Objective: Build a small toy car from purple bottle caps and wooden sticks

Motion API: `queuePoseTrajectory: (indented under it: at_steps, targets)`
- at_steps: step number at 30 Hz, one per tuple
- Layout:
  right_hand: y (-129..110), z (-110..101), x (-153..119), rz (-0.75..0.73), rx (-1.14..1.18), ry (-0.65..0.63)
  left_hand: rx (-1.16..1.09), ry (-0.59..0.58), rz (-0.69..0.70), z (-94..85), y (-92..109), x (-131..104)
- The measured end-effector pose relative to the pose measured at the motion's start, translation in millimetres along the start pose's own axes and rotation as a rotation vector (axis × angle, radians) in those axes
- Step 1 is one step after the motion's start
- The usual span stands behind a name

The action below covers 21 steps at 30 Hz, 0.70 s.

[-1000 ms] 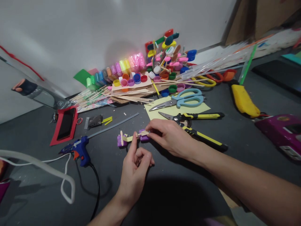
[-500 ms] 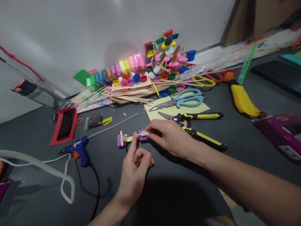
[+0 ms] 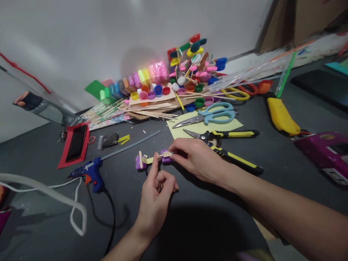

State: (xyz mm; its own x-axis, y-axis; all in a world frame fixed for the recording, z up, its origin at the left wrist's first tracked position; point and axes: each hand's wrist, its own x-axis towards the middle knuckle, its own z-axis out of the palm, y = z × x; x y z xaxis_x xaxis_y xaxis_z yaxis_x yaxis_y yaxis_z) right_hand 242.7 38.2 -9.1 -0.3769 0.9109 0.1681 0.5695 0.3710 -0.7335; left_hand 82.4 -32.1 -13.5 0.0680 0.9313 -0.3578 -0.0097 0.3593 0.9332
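Observation:
A small craft piece lies on the dark table: two purple blocks, the left purple block and the right purple block, joined by a pale yellow strip. A short wooden stick stands on the left block. On the right block lie short wooden sticks, their right ends pinched between the thumb and forefinger of my right hand. My left hand has its index finger stretched out, its tip touching the left end of these sticks. Its other fingers are loosely curled and grip nothing.
Pruning shears and blue-handled scissors lie behind my right hand. A blue glue gun with a black cord is to the left. Wooden skewers, paint pots and a water bottle stand or lie along the back.

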Motion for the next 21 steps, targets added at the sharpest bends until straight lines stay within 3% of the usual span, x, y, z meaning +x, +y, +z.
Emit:
queuePoseTrajectory:
  at_steps: [21]
  targets:
    - [-0.4,1.1,0.3,0.023,0.011,-0.01,0.013,0.012,0.017,0.1,-2.4,3.3]
